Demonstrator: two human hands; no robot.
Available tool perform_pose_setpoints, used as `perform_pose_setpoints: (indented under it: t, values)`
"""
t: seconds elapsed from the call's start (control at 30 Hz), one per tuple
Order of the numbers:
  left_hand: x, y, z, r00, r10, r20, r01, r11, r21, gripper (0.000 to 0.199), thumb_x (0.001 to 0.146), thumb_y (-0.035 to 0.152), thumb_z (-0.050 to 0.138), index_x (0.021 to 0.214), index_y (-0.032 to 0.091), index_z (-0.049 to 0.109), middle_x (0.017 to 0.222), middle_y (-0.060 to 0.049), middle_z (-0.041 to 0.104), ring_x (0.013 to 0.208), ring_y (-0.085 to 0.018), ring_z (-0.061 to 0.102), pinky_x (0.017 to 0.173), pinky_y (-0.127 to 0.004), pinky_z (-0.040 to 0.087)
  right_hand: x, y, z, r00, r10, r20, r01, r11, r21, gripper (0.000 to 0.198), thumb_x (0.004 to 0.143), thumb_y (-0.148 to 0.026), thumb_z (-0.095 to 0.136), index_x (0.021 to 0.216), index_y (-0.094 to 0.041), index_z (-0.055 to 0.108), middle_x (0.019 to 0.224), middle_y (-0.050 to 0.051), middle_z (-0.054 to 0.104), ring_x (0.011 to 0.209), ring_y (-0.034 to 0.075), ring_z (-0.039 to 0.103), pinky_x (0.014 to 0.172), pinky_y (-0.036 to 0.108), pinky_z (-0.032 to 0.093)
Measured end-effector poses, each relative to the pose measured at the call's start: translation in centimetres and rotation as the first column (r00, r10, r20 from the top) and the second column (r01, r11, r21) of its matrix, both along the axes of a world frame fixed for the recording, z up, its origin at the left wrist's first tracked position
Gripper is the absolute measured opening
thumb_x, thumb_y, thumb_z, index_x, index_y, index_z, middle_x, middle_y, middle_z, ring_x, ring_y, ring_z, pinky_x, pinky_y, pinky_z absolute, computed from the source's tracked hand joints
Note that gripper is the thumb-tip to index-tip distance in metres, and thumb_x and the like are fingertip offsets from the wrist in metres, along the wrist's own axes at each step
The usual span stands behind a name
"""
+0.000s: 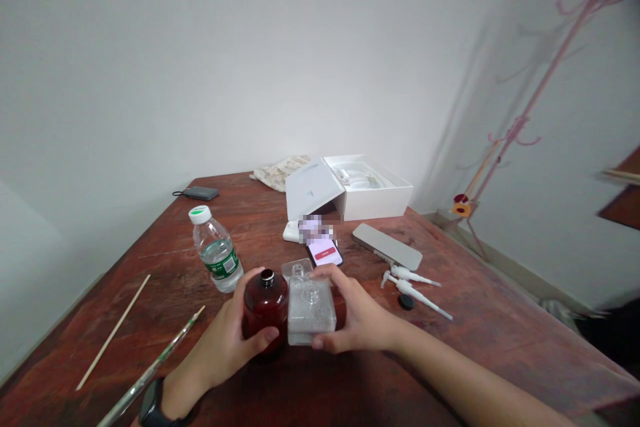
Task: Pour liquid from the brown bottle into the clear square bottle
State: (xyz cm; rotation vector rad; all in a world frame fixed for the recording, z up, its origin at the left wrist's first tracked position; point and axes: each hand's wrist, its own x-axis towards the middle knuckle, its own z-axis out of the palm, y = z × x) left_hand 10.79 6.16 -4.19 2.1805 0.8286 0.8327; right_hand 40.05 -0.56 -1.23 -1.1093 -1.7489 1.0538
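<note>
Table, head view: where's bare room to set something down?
Free: right front, bounded by white pumps, black cap and right forearm; left, between wooden stick and water bottle. Crowded: centre, with brown bottle in left hand, clear container in right hand, phone behind.

The left wrist (181, 388) wears 1 dark watch (149, 401), its strap (170, 422) black.

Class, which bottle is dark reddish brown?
The round bottle in the left hand; the square bottle in the right hand and the water bottle with the green label are clear, not brown.
</note>
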Motion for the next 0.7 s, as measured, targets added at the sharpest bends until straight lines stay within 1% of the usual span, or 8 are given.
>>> perform_pose_setpoints:
  t: [0.17,0.47,0.7]
  values:
    - [0.03,-0.1,0.19,1.0,-0.012,0.004,0.012,1.0,-0.013,0.09,0.098,0.074,0.07,0.164,0.025,0.032,0.159,-0.02,0.061,0.144,-0.044,0.062,0.121,-0.057,0.05,-0.04,0.04,-0.01,1.0,0.005,0.004,-0.005,1.0,0.003,0.084,0.063,-0.045,0.099,0.129,-0.024,0.051,0.102,0.004,0.073,0.092,0.028,0.07,0.082,0.039,0.058]
    - [-0.07,-0.07,0.01,1.0,0.003,0.008,-0.003,1.0,-0.019,0.092,0.096,0.073,0.072,0.164,0.024,0.033,0.159,-0.02,0.062,0.144,-0.044,0.063,0.121,-0.056,0.051,0.08,0.03,0.07,0.999,-0.017,0.047,0.016,1.0,0.008,0.087,0.062,-0.044,0.1,0.131,-0.023,0.052,0.109,0.007,0.074,0.099,0.03,0.071,0.087,0.041,0.058]
    - [-0.04,-0.18,0.33,1.0,0.003,0.007,-0.003,0.999,-0.035,0.091,0.098,0.072,0.071,0.165,0.024,0.033,0.158,-0.02,0.063,0.144,-0.045,0.062,0.121,-0.057,0.05,0.08,0.04,0.09,0.999,-0.009,0.044,0.009,1.0,0.009,0.086,0.061,-0.042,0.101,0.13,-0.024,0.052,0.112,0.006,0.075,0.099,0.028,0.071,0.085,0.038,0.057]
